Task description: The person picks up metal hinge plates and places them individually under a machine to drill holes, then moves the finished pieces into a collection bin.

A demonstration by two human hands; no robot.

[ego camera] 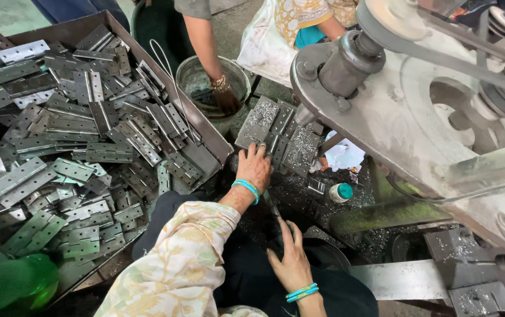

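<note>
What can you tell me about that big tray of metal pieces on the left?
The tray is a wide, shallow box of dark, worn sheet metal with low sloping walls. It sits left of the person's left hand, its near corner close by. It is heaped with flat grey steel hinges, each with screw holes, lying jumbled at all angles.

Dull grey metal hinges fill the rusty metal tray at nine o'clock. At three o'clock the machine is matt, grimy cast metal. Glittering metal shavings coat the jig plate.
</note>
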